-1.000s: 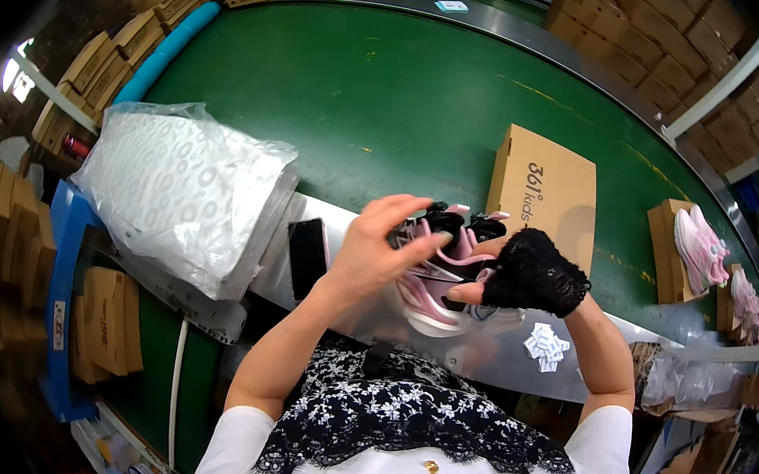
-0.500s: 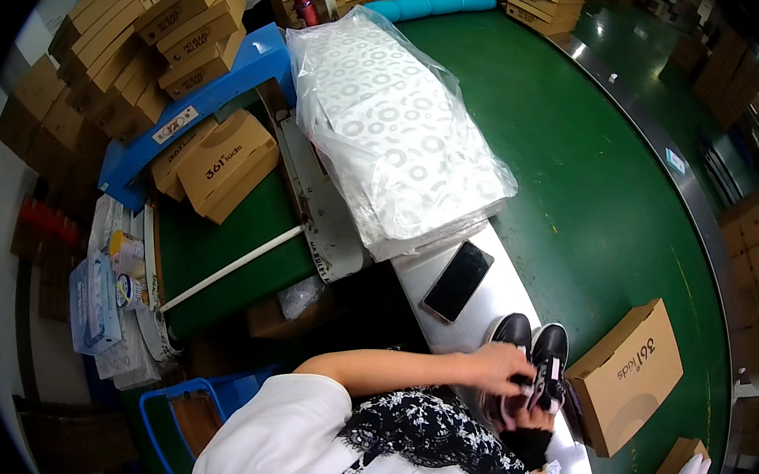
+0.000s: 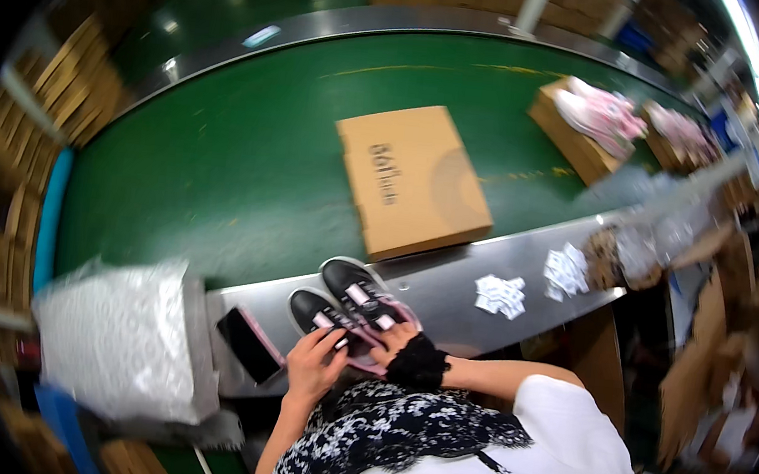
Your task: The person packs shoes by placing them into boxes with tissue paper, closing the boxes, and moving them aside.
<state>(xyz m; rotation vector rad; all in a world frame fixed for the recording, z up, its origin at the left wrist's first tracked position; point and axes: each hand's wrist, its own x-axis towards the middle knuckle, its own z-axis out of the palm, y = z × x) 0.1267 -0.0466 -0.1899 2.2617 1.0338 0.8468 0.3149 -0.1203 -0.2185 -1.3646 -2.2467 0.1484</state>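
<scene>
Both hands hold the pair of black shoes [image 3: 350,307] at the table's [image 3: 523,265] near edge: left hand [image 3: 314,363] gripping the heel, right hand [image 3: 405,347] closed alongside. Keep soles level and toes aligned.

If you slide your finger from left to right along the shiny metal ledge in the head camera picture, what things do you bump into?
Plastic-wrapped bundle → black phone → left hand and right hand on the pair of shoes → first pile of white tags → second pile of white tags.
</scene>
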